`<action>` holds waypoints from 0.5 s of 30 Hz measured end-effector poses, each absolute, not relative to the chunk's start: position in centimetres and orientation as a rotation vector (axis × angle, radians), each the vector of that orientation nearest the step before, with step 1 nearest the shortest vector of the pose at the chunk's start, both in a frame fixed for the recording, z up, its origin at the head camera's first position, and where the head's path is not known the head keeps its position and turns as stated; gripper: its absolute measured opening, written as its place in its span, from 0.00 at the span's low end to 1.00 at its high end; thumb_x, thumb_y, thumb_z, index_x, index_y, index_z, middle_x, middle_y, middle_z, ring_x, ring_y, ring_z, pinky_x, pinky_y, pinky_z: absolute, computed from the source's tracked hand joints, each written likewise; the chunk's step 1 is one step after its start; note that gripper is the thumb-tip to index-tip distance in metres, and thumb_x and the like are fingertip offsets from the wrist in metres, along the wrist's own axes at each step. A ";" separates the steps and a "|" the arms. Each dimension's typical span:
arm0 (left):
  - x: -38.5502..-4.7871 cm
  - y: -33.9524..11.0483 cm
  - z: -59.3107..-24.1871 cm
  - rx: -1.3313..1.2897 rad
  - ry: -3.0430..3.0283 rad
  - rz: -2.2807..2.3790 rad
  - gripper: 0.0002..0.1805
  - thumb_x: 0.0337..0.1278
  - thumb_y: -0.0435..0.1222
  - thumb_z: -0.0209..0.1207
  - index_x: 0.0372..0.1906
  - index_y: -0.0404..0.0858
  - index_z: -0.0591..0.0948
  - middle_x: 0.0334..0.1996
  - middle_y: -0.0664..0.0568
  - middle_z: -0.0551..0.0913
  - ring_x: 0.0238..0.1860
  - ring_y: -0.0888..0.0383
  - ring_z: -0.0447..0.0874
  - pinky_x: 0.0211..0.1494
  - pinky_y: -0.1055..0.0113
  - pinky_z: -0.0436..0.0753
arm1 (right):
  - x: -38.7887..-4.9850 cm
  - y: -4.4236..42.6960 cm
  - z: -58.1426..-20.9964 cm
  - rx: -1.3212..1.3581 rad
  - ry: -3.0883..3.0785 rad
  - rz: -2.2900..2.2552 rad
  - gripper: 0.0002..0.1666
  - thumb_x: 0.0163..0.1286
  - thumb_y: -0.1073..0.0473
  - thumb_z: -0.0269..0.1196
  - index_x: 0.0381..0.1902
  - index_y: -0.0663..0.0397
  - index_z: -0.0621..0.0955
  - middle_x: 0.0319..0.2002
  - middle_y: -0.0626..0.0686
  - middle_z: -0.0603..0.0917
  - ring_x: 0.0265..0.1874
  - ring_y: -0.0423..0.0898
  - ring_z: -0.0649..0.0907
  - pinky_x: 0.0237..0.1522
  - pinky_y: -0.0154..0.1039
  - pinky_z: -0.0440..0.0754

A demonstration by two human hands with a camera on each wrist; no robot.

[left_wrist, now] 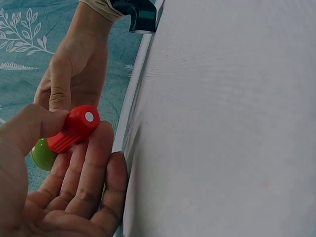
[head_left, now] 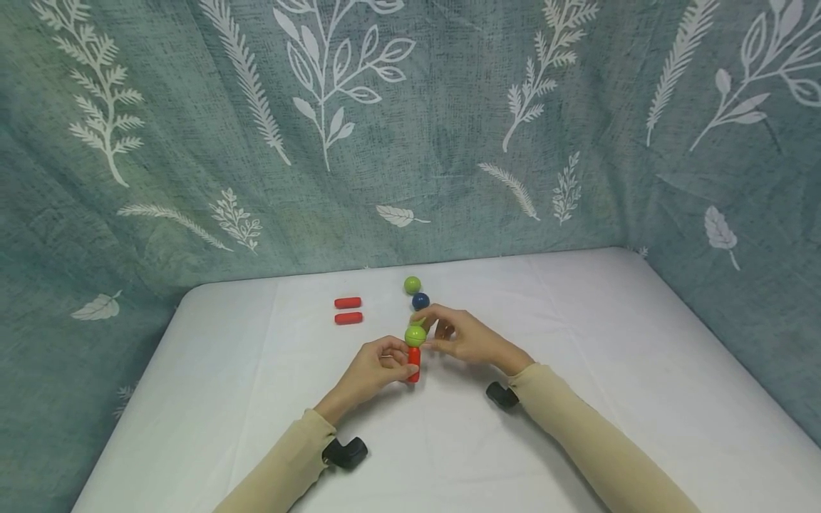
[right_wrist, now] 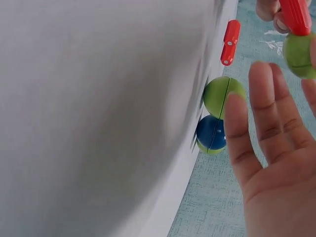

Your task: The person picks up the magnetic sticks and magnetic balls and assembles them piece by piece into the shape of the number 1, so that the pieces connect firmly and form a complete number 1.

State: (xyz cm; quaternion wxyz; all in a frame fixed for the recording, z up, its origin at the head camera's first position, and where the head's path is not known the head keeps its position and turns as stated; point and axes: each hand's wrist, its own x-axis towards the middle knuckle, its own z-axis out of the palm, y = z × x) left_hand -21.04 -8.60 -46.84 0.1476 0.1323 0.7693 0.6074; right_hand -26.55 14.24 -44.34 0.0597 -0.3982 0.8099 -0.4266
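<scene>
My left hand (head_left: pixel 372 370) pinches a short red rod (head_left: pixel 413 365) between thumb and fingers, holding it upright above the white table. A green ball (head_left: pixel 415 335) sits on the rod's top end. In the left wrist view the ridged red rod (left_wrist: pixel 74 129) shows a pale round disc in its free end, and the green ball (left_wrist: pixel 43 155) is partly hidden behind my fingers. My right hand (head_left: pixel 468 335) hovers close beside the held ball with fingers extended. Its palm and fingers (right_wrist: pixel 261 94) look unfilled in the right wrist view; thumb contact with the ball is unclear.
Behind my hands, a blue ball (head_left: pixel 420 301) and a green ball (head_left: pixel 412 285) lie on the white table (head_left: pixel 308 399). Another green ball (right_wrist: pixel 217 96) is mostly covered by my right fingers in the head view. Two red rods (head_left: pixel 348 311) lie further left. A patterned cloth (head_left: pixel 449 128) hangs behind.
</scene>
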 end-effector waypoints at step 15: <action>-19.7 -8.5 -44.3 0.388 2.198 1.770 0.15 0.55 0.29 0.65 0.47 0.29 0.78 0.33 0.51 0.80 0.30 0.63 0.83 0.40 0.63 0.82 | -28.2 15.5 -44.1 -1.114 2.567 -1.195 0.27 0.63 0.57 0.70 0.59 0.52 0.77 0.38 0.52 0.82 0.27 0.45 0.79 0.33 0.39 0.80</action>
